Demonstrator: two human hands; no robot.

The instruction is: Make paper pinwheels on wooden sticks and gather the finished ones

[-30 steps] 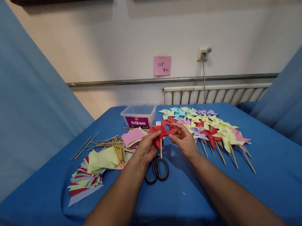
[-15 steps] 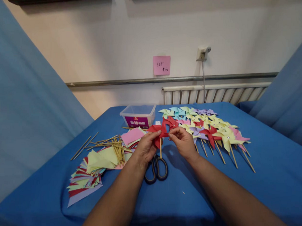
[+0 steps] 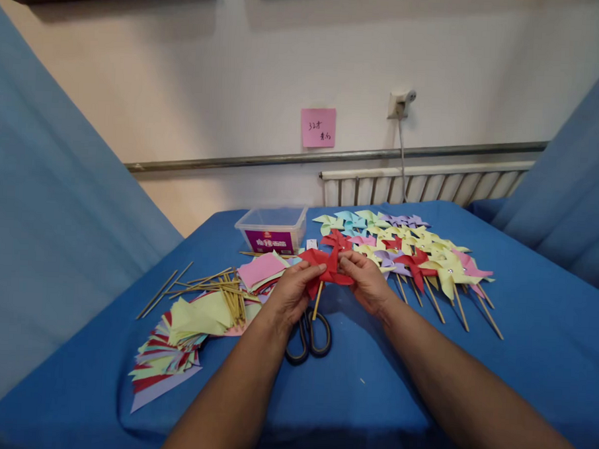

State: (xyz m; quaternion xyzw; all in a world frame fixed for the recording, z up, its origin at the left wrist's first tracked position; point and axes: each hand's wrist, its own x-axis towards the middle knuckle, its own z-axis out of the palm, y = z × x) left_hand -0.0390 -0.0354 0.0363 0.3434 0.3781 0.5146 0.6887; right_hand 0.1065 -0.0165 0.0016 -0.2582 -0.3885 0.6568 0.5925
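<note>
Both hands, left and right, have closed their grip tighter on the red pinwheel, its stick now tilted. A clear plastic box sits near the worktop's far edge, contents unclear.

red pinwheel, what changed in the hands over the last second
The right hand closed in from the right blade tip to the middle of the red pinwheel, beside the left hand. The stick now slants lower left instead of hanging straight. Both hands still grip it; the scissors, loose sticks, paper stack and finished pinwheels lie as before.
</note>
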